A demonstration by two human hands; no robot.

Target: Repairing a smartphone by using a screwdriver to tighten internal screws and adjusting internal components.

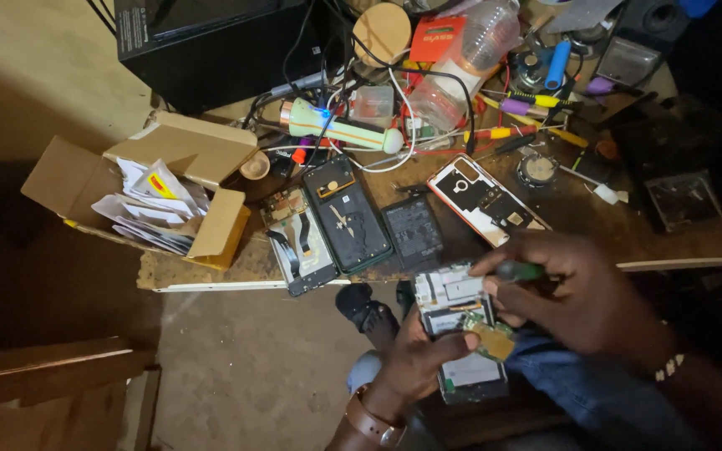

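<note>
Over cluttered bench: opened phone held lengthwise, top twd bench.

Wooden workbench: opened phones, screwdrivers, cardboard box.

Opened phone: back cover off, white and silver inner frame exposed, long axis running 12 to 6 o'clock, held over lap below tabletop edge, lower end partly hidden by thumb. Small green-gold circuit board: roughly square, tilted, resting on phone's 3 o'clock side near middle, pinched at fingertip. Green-handled tool: short, lying near horizontal, tip pointing toward 9 o'clock at phone's upper end, handle mostly hidden inside fist; tip contact with phone not discernible.
</note>
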